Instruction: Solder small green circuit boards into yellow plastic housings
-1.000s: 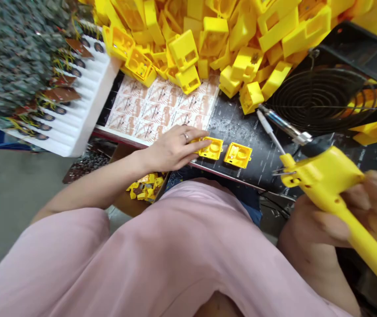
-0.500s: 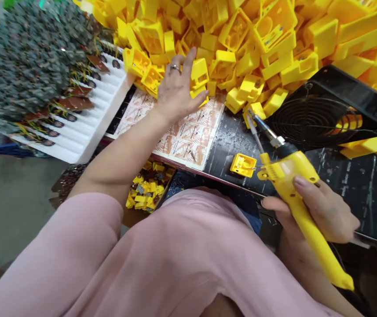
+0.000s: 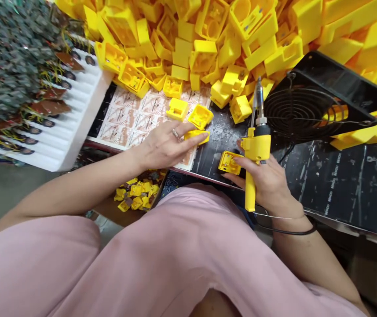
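Note:
My left hand (image 3: 166,144) lies low over the near edge of the printed sheet, thumb and fingers apart. A small yellow plastic housing (image 3: 202,137) sits against its thumb and index finger, and two more housings, one open-topped (image 3: 200,116) and one notched (image 3: 177,108), rest just beyond. My right hand (image 3: 267,176) is wrapped round a yellow soldering gun (image 3: 257,147), whose metal tip points up and away from me. Fingertips of that hand reach the right side of another open housing (image 3: 228,162) near the table edge; small metal parts show inside it.
A big heap of yellow housings (image 3: 181,53) covers the back. A black fan (image 3: 297,110) stands to the right on the black table surface (image 3: 340,185). At left, a white foam tray (image 3: 76,110) carries many grey wired parts. Below the edge, a box holds yellow pieces (image 3: 137,196).
My left hand has come back from the heap toward me, and several housings now lie nearer. My right hand has moved left with the soldering gun, now more upright, to the housing by the edge.

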A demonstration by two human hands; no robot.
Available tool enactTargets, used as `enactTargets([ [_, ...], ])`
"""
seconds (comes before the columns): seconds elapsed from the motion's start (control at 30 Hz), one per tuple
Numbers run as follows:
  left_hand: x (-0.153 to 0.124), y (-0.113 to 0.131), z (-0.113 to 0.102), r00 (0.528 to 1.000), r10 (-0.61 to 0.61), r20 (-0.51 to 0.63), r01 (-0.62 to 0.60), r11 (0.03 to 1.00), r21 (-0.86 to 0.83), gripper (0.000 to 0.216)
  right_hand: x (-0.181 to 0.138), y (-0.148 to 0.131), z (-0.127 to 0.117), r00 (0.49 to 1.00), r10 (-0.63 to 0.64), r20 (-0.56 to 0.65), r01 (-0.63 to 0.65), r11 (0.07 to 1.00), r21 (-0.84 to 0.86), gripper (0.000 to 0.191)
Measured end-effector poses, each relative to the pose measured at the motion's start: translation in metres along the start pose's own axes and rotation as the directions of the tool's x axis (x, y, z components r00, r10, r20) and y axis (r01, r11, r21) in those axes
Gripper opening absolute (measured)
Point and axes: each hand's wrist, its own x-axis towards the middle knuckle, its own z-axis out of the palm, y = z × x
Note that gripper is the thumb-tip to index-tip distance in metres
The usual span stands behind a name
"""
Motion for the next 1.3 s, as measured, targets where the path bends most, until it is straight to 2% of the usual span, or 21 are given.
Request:
enactTargets([
  [0.07,-0.004,0.011,-0.008,0.998,0.06,0.007,-0.06,0.997,-0.039,0.044,-0.001,-0.002,0.004,1.0,0.016,0.002,-0.016,1.0,-0.019,0.043],
  [0.13,-0.008,0.018,-0.013,0.997,0.071,-0.032,-0.074,0.992,-0.103,0.053,-0.004,-0.005,0.005,0.999,0.034,-0.012,-0.034,0.999,-0.032,0.05],
  [0.2,-0.011,0.02,-0.015,0.998,-0.023,-0.05,0.013,0.981,-0.192,0.071,-0.005,-0.008,0.005,0.999,0.042,-0.023,-0.043,0.997,-0.062,0.054],
  [0.3,-0.007,0.018,-0.014,0.988,-0.148,0.052,0.156,0.921,-0.356,0.086,-0.003,-0.011,0.005,0.998,0.04,-0.044,-0.044,0.994,-0.104,0.053],
  [0.4,0.001,0.017,-0.01,0.981,-0.151,0.118,0.188,0.875,-0.447,0.077,0.001,-0.014,0.007,0.998,0.047,-0.045,-0.051,0.994,-0.096,0.054],
  [0.5,0.008,0.025,-0.007,0.973,-0.188,0.134,0.229,0.863,-0.45,0.065,0.0,-0.015,0.007,0.997,0.07,-0.018,-0.071,0.995,-0.065,0.055],
  [0.57,0.012,0.031,-0.008,0.976,-0.172,0.13,0.214,0.858,-0.467,0.057,-0.002,-0.014,0.006,0.997,0.074,-0.013,-0.074,0.996,-0.045,0.057],
  [0.67,0.021,0.031,-0.011,0.978,-0.166,0.127,0.207,0.851,-0.483,0.059,-0.003,-0.012,0.001,0.997,0.071,-0.009,-0.071,0.997,0.0,0.063],
  [0.73,0.032,0.021,-0.009,0.955,-0.238,0.179,0.295,0.842,-0.451,0.066,0.001,-0.012,0.0,0.998,0.066,-0.014,-0.066,0.997,0.036,0.066],
  [0.83,0.054,0.0,0.006,0.876,-0.374,0.303,0.466,0.816,-0.341,0.063,0.013,-0.017,0.007,0.998,0.051,-0.025,-0.049,0.996,0.076,0.061],
  [0.9,0.066,-0.013,0.018,0.84,-0.403,0.363,0.513,0.807,-0.292,0.062,0.022,-0.021,0.017,0.999,0.033,-0.023,-0.032,0.996,0.078,0.053],
  [1.0,0.065,-0.025,0.019,0.844,-0.359,0.399,0.488,0.822,-0.294,0.054,0.024,-0.022,0.03,1.0,0.021,-0.022,-0.02,0.999,0.039,0.046],
  [1.13,0.034,-0.022,-0.013,0.879,-0.132,0.457,0.348,0.834,-0.429,0.057,0.016,-0.015,0.029,0.997,0.064,-0.034,-0.063,0.997,0.038,0.06],
  [1.23,0.016,-0.01,-0.034,0.911,-0.002,0.413,0.265,0.769,-0.581,0.068,0.015,-0.01,0.024,0.998,0.056,-0.02,-0.055,0.997,0.047,0.068],
  [1.3,0.014,-0.008,-0.033,0.931,0.005,0.365,0.246,0.732,-0.636,0.075,0.017,-0.009,0.023,0.999,0.042,0.0,-0.042,0.998,0.048,0.067],
])
